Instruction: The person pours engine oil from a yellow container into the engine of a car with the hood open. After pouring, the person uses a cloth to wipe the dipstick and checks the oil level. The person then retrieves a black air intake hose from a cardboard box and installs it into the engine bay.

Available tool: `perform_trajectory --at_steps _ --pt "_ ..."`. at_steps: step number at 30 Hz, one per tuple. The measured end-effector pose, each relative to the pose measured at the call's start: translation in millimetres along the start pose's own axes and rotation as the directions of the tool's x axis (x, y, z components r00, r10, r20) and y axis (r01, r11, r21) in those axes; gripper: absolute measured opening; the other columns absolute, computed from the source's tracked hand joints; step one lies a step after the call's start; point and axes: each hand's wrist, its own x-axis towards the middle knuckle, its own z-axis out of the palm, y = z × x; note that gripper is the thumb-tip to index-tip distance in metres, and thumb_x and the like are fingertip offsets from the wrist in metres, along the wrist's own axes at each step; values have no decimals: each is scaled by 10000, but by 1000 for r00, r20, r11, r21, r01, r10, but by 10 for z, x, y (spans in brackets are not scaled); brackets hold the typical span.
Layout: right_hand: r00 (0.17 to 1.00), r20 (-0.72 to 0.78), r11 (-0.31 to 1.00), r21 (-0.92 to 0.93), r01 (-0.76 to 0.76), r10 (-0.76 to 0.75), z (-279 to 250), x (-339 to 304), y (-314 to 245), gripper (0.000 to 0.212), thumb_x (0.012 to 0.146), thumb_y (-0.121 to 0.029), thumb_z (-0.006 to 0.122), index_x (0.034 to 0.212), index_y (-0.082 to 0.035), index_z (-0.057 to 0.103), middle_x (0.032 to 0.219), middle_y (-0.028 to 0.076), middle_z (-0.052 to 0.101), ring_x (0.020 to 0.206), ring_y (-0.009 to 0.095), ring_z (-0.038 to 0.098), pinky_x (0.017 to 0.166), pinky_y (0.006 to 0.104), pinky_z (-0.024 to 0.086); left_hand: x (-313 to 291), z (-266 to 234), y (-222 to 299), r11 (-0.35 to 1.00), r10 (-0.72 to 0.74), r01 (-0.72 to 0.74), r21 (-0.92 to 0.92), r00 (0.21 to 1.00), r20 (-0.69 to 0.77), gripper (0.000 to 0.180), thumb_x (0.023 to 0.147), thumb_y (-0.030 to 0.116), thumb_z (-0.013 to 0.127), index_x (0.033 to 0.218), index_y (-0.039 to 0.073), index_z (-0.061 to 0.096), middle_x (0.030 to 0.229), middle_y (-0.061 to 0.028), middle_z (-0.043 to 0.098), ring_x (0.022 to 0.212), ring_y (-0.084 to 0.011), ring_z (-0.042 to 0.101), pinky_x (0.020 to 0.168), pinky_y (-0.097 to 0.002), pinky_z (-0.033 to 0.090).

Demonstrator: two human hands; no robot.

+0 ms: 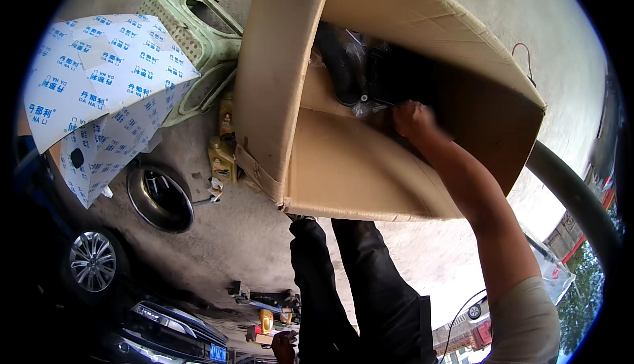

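My right hand reaches into a large open cardboard box. Its fingers are curled closed at the lower edge of a dark, blocky part; what lies within them is hidden. Left of that part, a thick curved black hose rests inside the box, with clear plastic wrapping around it. Low in the picture, beside my left trouser leg, my left hand hangs in shadow, away from the box. Its fingers are too dark to make out.
A white sheet-covered carton and a pale green stool stand left of the box. Nearby are a gold oil bottle and a round dark basin. A car wheel shows lower left; a thick dark pole curves at right.
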Motion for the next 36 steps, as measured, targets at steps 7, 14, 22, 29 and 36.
perform_trajectory --at_steps 7,14,22,29,36 --pt "907 148 770 485 -415 395 731 1393 -1087 525 846 -337 613 1206 37 531 1101 244 622 905 328 649 823 462 499 -35 159 -238 961 130 -174 216 971 202 199 814 134 596 997 67 640 942 -149 626 767 -291 612 644 -402 511" --pt "782 594 875 259 -409 189 1034 2082 -1494 490 900 -293 511 1306 -22 472 1319 179 465 1149 324 494 952 489 402 55 322 -51 971 -166 144 193 981 105 190 818 106 546 954 76 675 902 -150 640 787 -296 622 690 -387 509" --pt "858 486 837 390 -383 166 28 1691 -201 769 817 -414 593 1434 -79 278 1311 224 469 1170 394 508 936 495 431 149 100 -236 895 150 -174 412 985 89 200 788 212 567 836 73 703 888 -149 658 875 -308 636 743 -436 513" --pt "809 587 -93 808 -582 36 -1195 365 1292 687 776 -300 733 1333 -27 438 1107 203 616 1012 268 593 861 427 503 118 -258 -507 856 207 -135 499 974 -92 198 750 126 529 782 9 685 881 -234 663 825 -378 657 713 -470 525" --pt "756 649 -12 758 -652 -80 -3808 -149 1245 661 771 -297 737 1309 -7 484 1113 173 619 1000 231 605 864 405 502 -714 -831 40 993 100 -81 82 960 -260 213 769 127 609 937 36 702 1034 -234 661 994 -381 641 826 -492 518"
